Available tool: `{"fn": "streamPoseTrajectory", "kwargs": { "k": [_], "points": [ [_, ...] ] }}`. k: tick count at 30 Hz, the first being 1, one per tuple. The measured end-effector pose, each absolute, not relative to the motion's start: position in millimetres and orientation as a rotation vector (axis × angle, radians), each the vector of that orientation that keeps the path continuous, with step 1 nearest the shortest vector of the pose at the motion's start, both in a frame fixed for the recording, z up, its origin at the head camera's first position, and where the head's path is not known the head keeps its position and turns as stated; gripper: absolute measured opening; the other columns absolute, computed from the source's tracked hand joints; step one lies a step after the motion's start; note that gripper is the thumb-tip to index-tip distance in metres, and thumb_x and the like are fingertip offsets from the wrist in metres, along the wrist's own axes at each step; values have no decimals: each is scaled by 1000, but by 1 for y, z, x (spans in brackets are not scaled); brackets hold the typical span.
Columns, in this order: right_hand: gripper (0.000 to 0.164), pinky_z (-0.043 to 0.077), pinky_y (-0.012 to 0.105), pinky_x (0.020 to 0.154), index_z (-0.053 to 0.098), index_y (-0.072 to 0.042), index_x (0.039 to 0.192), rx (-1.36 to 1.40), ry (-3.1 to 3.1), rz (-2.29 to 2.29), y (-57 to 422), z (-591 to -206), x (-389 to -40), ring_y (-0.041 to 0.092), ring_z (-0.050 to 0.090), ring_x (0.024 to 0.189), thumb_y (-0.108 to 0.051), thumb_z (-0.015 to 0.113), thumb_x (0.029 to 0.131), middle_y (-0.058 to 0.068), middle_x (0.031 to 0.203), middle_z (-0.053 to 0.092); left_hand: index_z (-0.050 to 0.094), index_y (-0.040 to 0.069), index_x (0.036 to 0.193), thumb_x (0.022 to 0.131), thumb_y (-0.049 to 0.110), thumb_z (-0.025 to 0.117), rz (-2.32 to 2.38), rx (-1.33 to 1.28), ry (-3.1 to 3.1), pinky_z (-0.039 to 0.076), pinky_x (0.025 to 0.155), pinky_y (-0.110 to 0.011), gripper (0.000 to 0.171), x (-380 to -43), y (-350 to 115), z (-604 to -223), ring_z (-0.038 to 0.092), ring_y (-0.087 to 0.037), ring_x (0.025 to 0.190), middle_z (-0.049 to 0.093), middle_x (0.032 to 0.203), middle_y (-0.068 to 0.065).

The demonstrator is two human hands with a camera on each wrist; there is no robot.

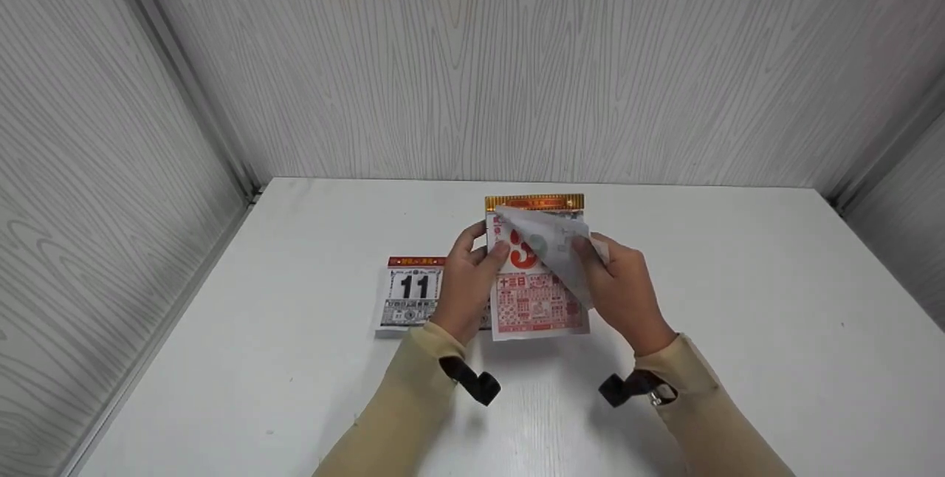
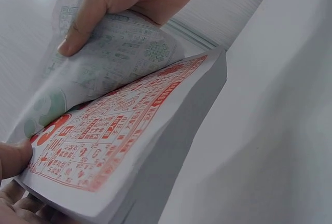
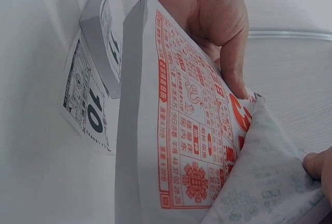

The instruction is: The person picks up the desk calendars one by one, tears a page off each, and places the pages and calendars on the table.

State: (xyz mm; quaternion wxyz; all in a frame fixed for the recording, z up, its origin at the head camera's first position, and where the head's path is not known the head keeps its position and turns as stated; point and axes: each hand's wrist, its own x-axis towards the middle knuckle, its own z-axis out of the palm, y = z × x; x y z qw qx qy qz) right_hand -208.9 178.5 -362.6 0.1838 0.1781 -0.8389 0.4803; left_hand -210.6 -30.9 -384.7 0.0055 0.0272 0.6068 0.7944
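Observation:
A thick tear-off calendar (image 1: 541, 307) with red print and a gold top band is held up above the table. My left hand (image 1: 465, 286) grips its left edge, thumb on the front page near the big red numeral. With the thumb on top, my right hand (image 1: 624, 289) pinches a thin calendar page (image 1: 562, 244) that is peeled diagonally across the front, pale back showing. In the left wrist view this page (image 2: 116, 53) is still against the pad along its upper part; whether it is torn there cannot be told.
A second tear-off calendar (image 1: 410, 289) showing 11, with a red top band, lies on the white table (image 1: 310, 388) behind my left hand. In the right wrist view a sheet marked 10 (image 3: 85, 92) lies beside it. Wood-grain panels (image 1: 472, 78) stand at the back and sides.

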Motion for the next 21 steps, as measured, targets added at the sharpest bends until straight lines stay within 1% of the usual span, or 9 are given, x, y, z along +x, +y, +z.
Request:
{"fn": "streamPoseTrajectory", "kwargs": {
  "k": [4, 10, 15, 21],
  "points": [
    [24, 50, 32, 69, 66, 1, 89, 466, -2363, 1380, 179, -362, -209, 20, 60, 78, -13, 57, 107, 13, 94, 73, 43, 20, 154, 106, 26, 62, 2488, 85, 1905, 59, 85, -37, 52, -211, -31, -384, 71, -27, 105, 70, 122, -14],
    [24, 54, 35, 72, 70, 3, 98, 426, -2368, 1408, 179, -361, -208, 21, 64, 81, -15, 57, 107, 14, 98, 74, 42, 21, 155, 106, 27, 62, 2479, 81, 1900, 59, 86, -38, 53, -210, -30, -382, 71, -27, 106, 70, 122, -13],
    [24, 50, 30, 70, 71, 5, 102, 396, -2351, 1447, 179, -361, -209, 22, 60, 79, -15, 58, 107, 15, 97, 73, 42, 21, 155, 105, 29, 62, 2484, 61, 1894, 60, 84, -37, 54, -210, -29, -382, 72, -27, 104, 71, 121, -12],
    [27, 46, 27, 67, 69, 4, 96, 397, -2316, 1492, 179, -361, -210, 21, 56, 76, -18, 58, 107, 14, 92, 70, 43, 21, 155, 105, 28, 63, 2494, 43, 1889, 60, 83, -37, 54, -211, -30, -383, 73, -27, 103, 71, 120, -13]
  ]
}}
